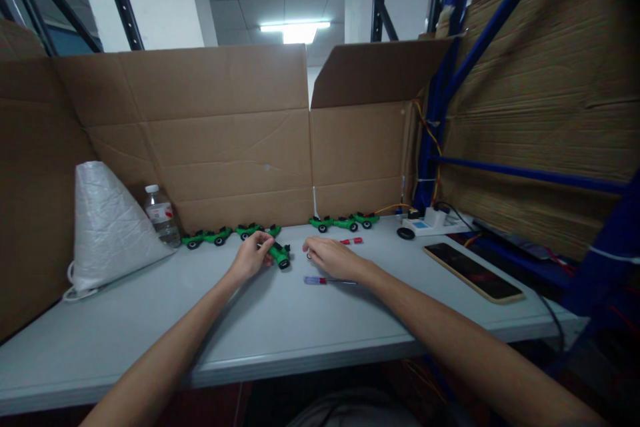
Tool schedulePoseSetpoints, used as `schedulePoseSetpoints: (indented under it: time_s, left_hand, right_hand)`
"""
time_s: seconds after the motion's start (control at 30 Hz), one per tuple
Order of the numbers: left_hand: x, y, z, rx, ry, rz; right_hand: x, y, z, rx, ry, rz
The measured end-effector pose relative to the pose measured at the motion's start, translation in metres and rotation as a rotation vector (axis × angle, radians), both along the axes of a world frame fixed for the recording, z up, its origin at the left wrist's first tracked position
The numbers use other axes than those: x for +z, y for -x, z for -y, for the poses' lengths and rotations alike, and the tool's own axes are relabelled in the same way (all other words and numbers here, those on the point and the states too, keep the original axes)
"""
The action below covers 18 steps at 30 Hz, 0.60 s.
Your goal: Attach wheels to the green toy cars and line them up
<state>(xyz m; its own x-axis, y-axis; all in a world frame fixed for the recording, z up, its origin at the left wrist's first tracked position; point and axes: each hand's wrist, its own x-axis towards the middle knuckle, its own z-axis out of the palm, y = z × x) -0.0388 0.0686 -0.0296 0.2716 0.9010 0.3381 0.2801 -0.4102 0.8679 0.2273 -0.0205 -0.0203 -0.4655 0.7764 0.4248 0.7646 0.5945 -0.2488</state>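
Observation:
A green toy car (pixel 280 254) with black wheels is in my left hand (pixel 253 255), gripped between thumb and fingers just above the table. To the right of it, my right hand (pixel 330 257) rests low at the tabletop with its fingers curled together. Something small shows at those fingertips, too small to name. A screwdriver (pixel 316 280) with a clear purple and red handle lies in front of my right hand, its shaft reaching under the wrist. Behind that hand is a red-handled tool (pixel 352 241), partly hidden.
Several more green toy cars (pixel 345 223) stand along the cardboard wall (pixel 235 147). A white bag (pixel 107 233) and a water bottle (pixel 161 213) are at left. A phone (pixel 473 271), a power strip (pixel 435 221) and a black round piece (pixel 405 233) lie at right.

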Motion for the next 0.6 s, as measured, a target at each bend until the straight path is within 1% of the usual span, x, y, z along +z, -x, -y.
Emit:
schedulePoseSetpoints:
  time_s: [0.1, 0.23, 0.33, 0.47, 0.6]
  left_hand:
    - [0.003, 0.000, 0.001, 0.026, -0.027, 0.035]
    - [0.009, -0.003, 0.006, 0.033, 0.015, 0.119]
    - [0.013, -0.004, 0.012, 0.008, 0.128, 0.203]
    - [0.016, -0.003, 0.020, -0.083, 0.325, 0.277]
    - [0.021, -0.004, 0.028, -0.088, 0.361, 0.296]
  right_hand:
    - [-0.001, 0.001, -0.001, 0.017, -0.031, -0.023]
    - [0.000, 0.003, -0.001, 0.025, -0.038, -0.028]
    - [0.001, 0.004, 0.001, 0.027, -0.026, -0.035]
    - [0.003, 0.006, 0.004, 0.007, -0.004, -0.070]
    - [0.005, 0.006, 0.003, 0.022, 0.008, -0.121]
